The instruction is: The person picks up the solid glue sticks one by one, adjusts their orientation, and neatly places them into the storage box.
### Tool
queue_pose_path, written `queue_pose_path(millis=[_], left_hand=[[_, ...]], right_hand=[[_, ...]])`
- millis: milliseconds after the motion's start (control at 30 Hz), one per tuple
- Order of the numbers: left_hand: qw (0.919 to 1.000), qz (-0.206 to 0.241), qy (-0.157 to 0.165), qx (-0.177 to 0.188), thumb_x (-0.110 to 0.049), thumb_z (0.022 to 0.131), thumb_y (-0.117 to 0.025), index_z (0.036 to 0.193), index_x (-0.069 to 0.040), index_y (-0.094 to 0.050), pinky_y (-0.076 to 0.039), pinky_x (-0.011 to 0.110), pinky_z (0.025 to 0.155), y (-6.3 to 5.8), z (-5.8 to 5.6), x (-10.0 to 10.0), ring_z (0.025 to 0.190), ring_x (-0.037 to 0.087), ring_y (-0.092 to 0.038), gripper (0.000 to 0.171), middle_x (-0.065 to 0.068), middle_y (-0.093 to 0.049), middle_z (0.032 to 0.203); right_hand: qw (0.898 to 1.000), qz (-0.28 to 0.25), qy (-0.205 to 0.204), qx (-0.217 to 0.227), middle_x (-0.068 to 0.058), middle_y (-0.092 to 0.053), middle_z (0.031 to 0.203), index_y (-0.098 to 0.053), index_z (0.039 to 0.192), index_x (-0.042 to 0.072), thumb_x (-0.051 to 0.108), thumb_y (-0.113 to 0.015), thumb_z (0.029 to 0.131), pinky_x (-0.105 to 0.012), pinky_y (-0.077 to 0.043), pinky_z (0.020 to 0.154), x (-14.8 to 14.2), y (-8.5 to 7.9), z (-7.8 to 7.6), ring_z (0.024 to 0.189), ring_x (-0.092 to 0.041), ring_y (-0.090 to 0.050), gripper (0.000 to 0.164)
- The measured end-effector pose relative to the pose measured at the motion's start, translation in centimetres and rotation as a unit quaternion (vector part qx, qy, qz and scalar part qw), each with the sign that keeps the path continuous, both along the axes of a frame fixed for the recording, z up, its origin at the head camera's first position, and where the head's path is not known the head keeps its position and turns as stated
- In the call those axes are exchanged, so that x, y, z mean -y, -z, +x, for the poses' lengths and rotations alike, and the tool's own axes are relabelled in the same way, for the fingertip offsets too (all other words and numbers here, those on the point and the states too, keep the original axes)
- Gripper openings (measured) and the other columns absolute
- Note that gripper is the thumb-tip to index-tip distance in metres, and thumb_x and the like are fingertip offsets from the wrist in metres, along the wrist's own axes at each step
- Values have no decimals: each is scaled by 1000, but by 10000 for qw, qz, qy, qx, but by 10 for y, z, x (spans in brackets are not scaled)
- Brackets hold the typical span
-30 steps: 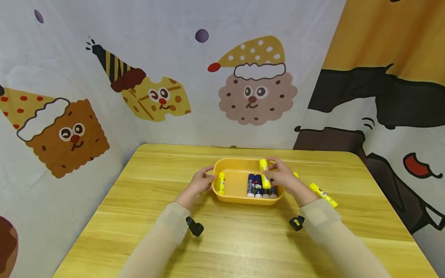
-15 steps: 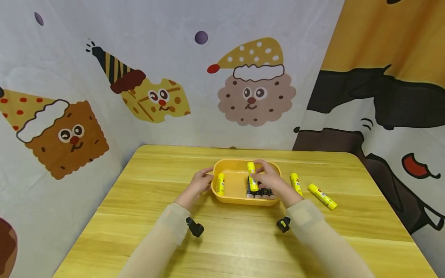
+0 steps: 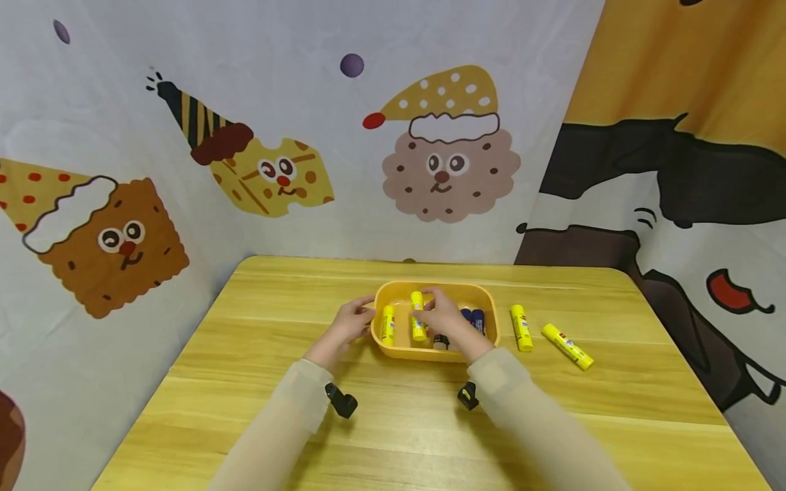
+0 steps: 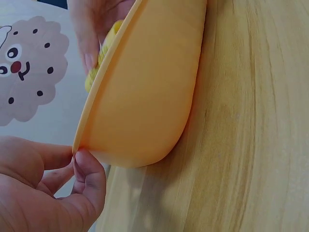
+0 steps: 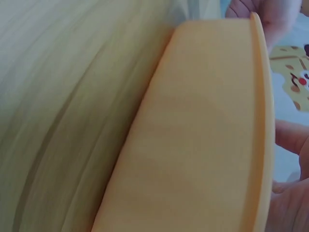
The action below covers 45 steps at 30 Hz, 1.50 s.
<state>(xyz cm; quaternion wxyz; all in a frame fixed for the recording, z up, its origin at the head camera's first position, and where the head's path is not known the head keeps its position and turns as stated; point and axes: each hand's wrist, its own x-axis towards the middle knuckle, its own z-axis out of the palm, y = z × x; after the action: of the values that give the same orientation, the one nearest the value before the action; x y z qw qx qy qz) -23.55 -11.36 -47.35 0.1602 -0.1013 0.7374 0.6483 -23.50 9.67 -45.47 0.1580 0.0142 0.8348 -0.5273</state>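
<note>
A yellow-orange plastic basket sits on the wooden table. At its left end my left hand pinches the rim between thumb and finger, as the left wrist view shows on the basket wall. My right hand holds a yellow glue stick over the left half of the basket. Another yellow glue stick lies inside along the left end. Dark blue sticks with pale ends lie on the right side, partly hidden by my right hand. In the right wrist view, the basket wall hides the held stick.
Two more yellow glue sticks, a nearer one and a slanted one, lie on the table right of the basket. A cloth with cartoon prints hangs behind the table.
My right hand has carried the yellow glue stick leftward across the basket, from above the dark sticks to the left half. My left hand stays on the rim.
</note>
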Motion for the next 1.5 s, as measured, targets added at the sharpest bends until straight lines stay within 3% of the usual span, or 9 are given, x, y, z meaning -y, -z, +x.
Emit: queue_pose_path(millis=[200, 467, 867, 1167, 1500], left_hand=[[9998, 76, 159, 33, -9, 99, -48, 141, -9, -44, -50, 33, 71, 2, -2, 3, 84, 21, -56, 43, 23, -49, 119], [10000, 24, 20, -26, -11, 99, -49, 138, -15, -49, -50, 30, 70, 0, 0, 1, 85, 21, -56, 40, 19, -51, 115], [10000, 28, 6, -25, -11, 99, -49, 137, -18, -50, -50, 32, 71, 1, 0, 3, 79, 18, -54, 39, 18, -52, 113], [10000, 44, 0, -28, -12, 98, -50, 136, -18, -51, -49, 30, 68, 1, 0, 2, 74, 15, -53, 38, 17, -53, 111], [10000, 54, -52, -23, -11, 98, -51, 136, -18, -52, -50, 29, 68, 1, 1, 1, 77, 16, -54, 38, 14, -52, 108]], right_hand=[[9993, 354, 71, -33, -17, -53, 108, -37, 140, 11, 17, -67, 89, -36, -56, 58, 22, 5, -3, 72, -21, -58, 60], [9978, 656, 63, 46, -22, -52, 123, -35, 136, 6, 13, -69, 87, -29, -54, 55, 35, 14, -9, 88, -26, -58, 60], [9925, 1213, -47, 138, -22, -52, 122, -37, 135, 2, 14, -71, 84, -37, -50, 85, 45, 17, -12, 101, -27, -54, 63], [9887, 1474, -133, 248, -22, -53, 123, -37, 138, 2, 18, -71, 85, -34, -51, 81, 49, 15, -10, 99, -26, -55, 64], [9877, 1549, -193, 134, -22, -50, 129, -38, 140, 4, 17, -68, 87, -39, -48, 89, 49, 13, -8, 105, -27, -53, 62]])
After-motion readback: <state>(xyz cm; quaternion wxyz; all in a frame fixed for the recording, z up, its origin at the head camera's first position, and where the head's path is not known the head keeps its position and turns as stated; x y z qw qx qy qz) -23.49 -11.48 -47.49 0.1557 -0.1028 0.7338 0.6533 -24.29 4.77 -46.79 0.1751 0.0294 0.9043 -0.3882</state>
